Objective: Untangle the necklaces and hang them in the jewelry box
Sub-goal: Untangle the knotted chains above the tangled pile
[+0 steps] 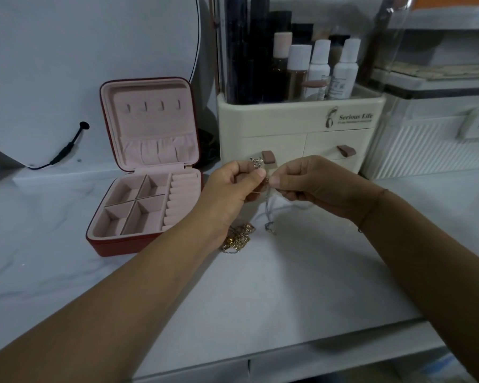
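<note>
Left hand [233,186] and right hand [315,186]: one silver necklace [268,205] is pinched by both above the surface [288,277]. Gold tangle [239,239] left lying by the open jewelry box [108,248]; hooks [152,106] bare, nothing hung yet.

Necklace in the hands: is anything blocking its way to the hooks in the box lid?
Nothing visible. The left hand and right hand pinch the necklace just right of the open box. Its lid stands upright, the four hooks are bare, and only counter lies between.
</note>
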{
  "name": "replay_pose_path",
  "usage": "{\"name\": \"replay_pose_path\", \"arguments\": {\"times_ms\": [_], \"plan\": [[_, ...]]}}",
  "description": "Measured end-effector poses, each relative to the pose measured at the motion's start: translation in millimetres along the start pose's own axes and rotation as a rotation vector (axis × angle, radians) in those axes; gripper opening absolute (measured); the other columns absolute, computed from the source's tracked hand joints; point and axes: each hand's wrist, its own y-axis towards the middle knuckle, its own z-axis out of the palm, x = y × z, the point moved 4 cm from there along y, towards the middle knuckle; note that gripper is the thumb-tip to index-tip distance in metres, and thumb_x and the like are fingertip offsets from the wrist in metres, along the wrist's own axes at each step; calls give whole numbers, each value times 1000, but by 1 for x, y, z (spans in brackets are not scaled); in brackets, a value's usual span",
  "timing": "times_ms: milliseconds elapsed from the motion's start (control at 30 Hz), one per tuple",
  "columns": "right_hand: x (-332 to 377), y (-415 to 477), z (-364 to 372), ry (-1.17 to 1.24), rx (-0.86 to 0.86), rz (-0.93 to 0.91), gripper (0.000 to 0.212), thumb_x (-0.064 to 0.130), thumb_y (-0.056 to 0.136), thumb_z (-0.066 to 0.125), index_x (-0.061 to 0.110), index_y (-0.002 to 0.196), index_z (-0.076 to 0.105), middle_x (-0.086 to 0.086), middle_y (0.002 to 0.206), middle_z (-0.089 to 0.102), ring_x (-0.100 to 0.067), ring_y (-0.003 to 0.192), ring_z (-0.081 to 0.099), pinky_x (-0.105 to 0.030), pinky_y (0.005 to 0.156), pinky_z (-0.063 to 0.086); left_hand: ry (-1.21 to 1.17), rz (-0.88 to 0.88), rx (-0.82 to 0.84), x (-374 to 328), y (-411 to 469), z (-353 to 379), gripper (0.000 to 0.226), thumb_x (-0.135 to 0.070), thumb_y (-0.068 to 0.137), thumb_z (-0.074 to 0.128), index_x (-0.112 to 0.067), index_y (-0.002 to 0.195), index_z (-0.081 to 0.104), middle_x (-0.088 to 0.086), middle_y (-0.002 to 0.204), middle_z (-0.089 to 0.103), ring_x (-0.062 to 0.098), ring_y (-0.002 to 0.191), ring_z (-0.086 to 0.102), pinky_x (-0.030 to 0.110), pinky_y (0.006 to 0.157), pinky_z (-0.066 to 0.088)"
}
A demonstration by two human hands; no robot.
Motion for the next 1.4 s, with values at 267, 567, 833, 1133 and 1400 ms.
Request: {"name": "replay_pose_path", "arguments": {"times_ms": [267,567,833,1133,1400], "plan": [[-1,1,-2,39,-44,-19,23,22,86,65,0,93,66,-2,65,48,-11,62,40,-22,63,37,-7,-8,15,0,0,-1,9,-11,89,61,-7,97,64,-1,76,65,8,73,59,25,78,49],[2,1,0,-81,-67,-51,25,18,81,71,-2,96,71,-3,61,55,-13,61,43,-24,63,39,-26,-15,3,0,0,-1,5,-11,87,64,-11,92,63,3,79,64,10,73,59,30,81,48],[6,-1,3,-105,-89,-86,7,9,84,68,4,85,73,-9,65,59,-14,62,50,-22,65,43,-10,7,-22,-1,0,-3,6,-11,86,66,-10,92,64,4,80,63,11,73,58,29,80,48],[7,-2,4,-75,-69,-63,9,12,88,64,6,83,70,-6,63,52,-13,59,42,-21,60,38,-17,0,-26,0,1,-5,9,-13,87,65,-9,94,66,2,79,65,10,74,59,28,82,51],[11,-2,9,-91,-130,-144,4,6,83,68,7,82,72,-4,63,60,-15,62,47,-20,62,42,-16,7,-24,-2,0,-5,3,-14,86,66,-13,89,66,6,84,65,17,84,59,31,85,50]]}}
